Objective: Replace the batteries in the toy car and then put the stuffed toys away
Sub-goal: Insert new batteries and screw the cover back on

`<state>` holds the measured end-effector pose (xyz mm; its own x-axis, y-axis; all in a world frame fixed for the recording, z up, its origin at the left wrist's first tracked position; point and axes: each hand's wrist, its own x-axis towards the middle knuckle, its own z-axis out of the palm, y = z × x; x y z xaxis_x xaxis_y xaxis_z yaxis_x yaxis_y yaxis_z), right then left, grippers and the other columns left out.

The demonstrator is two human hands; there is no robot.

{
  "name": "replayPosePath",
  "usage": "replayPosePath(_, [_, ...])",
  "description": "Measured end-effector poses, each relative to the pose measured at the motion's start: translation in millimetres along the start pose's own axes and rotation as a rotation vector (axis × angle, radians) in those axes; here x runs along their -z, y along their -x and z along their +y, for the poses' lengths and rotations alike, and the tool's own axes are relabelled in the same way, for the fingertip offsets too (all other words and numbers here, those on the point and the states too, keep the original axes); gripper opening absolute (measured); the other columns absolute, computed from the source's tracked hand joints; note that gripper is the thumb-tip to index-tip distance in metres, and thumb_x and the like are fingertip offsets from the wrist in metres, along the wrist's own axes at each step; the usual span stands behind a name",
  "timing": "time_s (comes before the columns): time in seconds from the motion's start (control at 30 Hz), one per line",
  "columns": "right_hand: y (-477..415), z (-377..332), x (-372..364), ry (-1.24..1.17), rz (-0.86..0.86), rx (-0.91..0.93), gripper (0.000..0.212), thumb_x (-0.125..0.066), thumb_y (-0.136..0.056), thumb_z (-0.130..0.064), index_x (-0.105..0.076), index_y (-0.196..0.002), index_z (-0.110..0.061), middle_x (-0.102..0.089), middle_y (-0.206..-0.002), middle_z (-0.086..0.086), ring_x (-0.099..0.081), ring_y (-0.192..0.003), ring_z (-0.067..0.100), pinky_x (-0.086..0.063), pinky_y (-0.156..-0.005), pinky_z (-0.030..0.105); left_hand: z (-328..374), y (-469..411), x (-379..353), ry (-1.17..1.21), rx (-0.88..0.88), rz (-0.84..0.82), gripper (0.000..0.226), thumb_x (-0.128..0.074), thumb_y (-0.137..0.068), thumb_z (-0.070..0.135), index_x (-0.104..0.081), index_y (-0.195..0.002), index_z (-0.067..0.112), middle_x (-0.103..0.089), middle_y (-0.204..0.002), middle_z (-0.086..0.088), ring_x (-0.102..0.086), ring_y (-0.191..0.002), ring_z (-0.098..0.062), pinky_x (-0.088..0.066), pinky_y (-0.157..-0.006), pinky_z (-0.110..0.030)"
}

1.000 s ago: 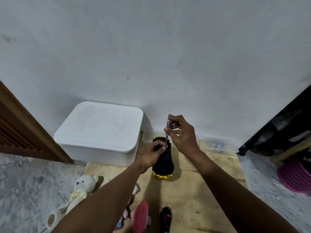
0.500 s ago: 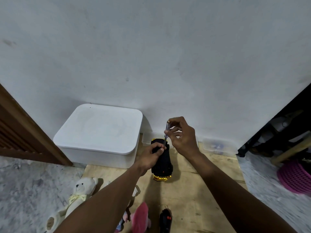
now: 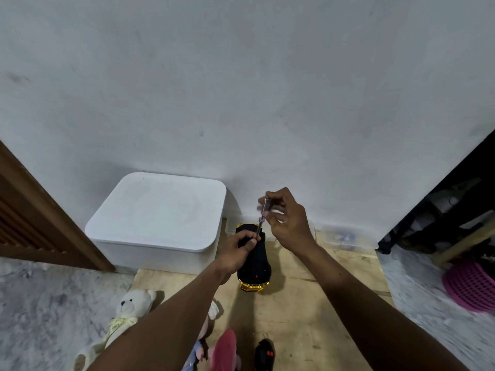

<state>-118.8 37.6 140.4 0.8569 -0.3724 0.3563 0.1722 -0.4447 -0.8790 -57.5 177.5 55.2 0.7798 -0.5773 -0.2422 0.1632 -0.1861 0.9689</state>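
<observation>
Head view, from left to right: a brown louvred door (image 3: 32, 223) stands at the left edge. A white teddy bear (image 3: 128, 311) lies on the marble floor, partly behind the left forearm. Beyond it, a white lidded box (image 3: 160, 212) sits against the wall with its lid on. A pink stuffed toy (image 3: 225, 352) lies at the bottom edge on the wooden board (image 3: 308, 303).

The left hand (image 3: 235, 253) grips the toy car (image 3: 254, 263), its fingers curled over the car's left side. The car rests on the board just right of the box, black side up, with yellow trim at its near end. A slim screwdriver (image 3: 261, 223) stands nearly upright, its tip down on the car beside the left thumb. A black remote control (image 3: 265, 354) lies near the bottom edge.

The right hand (image 3: 289, 223) pinches the screwdriver's handle between fingertips and thumb; the fingertips are blurred. A clear plastic container (image 3: 345, 238) sits at the wall, and a pink basket (image 3: 471, 287) lies at far right.
</observation>
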Motion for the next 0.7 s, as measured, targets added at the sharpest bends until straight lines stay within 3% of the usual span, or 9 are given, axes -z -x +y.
replayPosePath(0.07, [-1.5, -0.4, -1.7, 0.029, 0.036, 0.005, 0.035, -0.072, -0.082, 0.004, -0.057, -0.103, -0.021, -0.068, -0.096, -0.002, -0.07, -0.084, 0.015, -0.061, -0.072, 0.035, -1.4, 0.1, -2.0, -0.001, -0.01, -0.003, 0.015, -0.057, -0.101, 0.018, -0.072, -0.099, 0.021, -0.07, -0.105, 0.005, -0.063, -0.096, -0.011, -0.05, -0.078, -0.019])
replayPosePath(0.13, [-1.6, -0.1, -2.1, 0.045, 0.066, 0.051, 0.033, -0.076, -0.08, -0.001, -0.059, -0.102, -0.019, -0.066, -0.092, -0.002, -0.067, -0.081, 0.015, -0.06, -0.074, 0.032, -1.8, 0.7, -3.7, 0.008, -0.007, -0.007, 0.016, -0.058, -0.101, 0.019, -0.073, -0.099, 0.022, -0.071, -0.106, 0.004, -0.064, -0.098, -0.013, -0.053, -0.082, -0.022])
replayPosePath(0.23, [-1.7, 0.8, -2.0, 0.028, -0.014, 0.034, 0.034, -0.068, -0.085, 0.003, -0.059, -0.11, -0.018, -0.068, -0.111, -0.001, -0.067, -0.103, 0.013, -0.057, -0.09, 0.031, -2.6, 1.8, -5.8, 0.014, 0.008, -0.016, 0.015, -0.058, -0.1, 0.021, -0.074, -0.1, 0.023, -0.071, -0.109, 0.002, -0.065, -0.102, -0.015, -0.055, -0.084, -0.025])
replayPosePath(0.37, [-1.5, -2.0, -7.4, 0.049, 0.092, 0.036, 0.033, -0.075, -0.081, 0.002, -0.059, -0.102, -0.019, -0.067, -0.094, -0.003, -0.067, -0.081, 0.011, -0.061, -0.072, 0.033, -0.9, 2.9, -7.7, 0.033, 0.012, -0.013, 0.017, -0.058, -0.101, 0.021, -0.073, -0.096, 0.026, -0.071, -0.107, 0.003, -0.064, -0.1, -0.016, -0.055, -0.085, -0.03])
replayPosePath(0.5, [-1.6, -1.7, -5.4, -0.001, 0.053, 0.035, 0.035, -0.069, -0.084, 0.005, -0.057, -0.109, -0.016, -0.069, -0.105, 0.002, -0.07, -0.097, 0.015, -0.059, -0.087, 0.031, 1.1, 3.3, -4.9, 0.028, 0.021, -0.01, 0.017, -0.058, -0.101, 0.021, -0.074, -0.097, 0.026, -0.071, -0.109, 0.0, -0.065, -0.103, -0.019, -0.057, -0.085, -0.034])
replayPosePath(0.6, [-1.8, -2.3, -6.8, 0.021, 0.033, 0.007, 0.036, -0.067, -0.084, 0.006, -0.057, -0.106, -0.021, -0.07, -0.1, 0.0, -0.071, -0.088, 0.017, -0.061, -0.077, 0.037, 0.2, 3.4, -4.7, 0.032, 0.021, -0.006, 0.018, -0.058, -0.1, 0.02, -0.074, -0.097, 0.025, -0.071, -0.11, 0.0, -0.065, -0.107, -0.022, -0.057, -0.087, -0.034])
replayPosePath(0.7, [-0.6, -0.2, -9.6, 0.063, 0.125, 0.089, 0.036, -0.078, -0.079, -0.001, -0.06, -0.105, -0.018, -0.066, -0.093, 0.004, -0.068, -0.083, 0.018, -0.059, -0.076, 0.03, 1.1, 3.0, -4.2, 0.032, 0.023, -0.013, 0.018, -0.057, -0.101, 0.02, -0.074, -0.097, 0.026, -0.071, -0.109, 0.0, -0.066, -0.104, -0.02, -0.057, -0.084, -0.034])
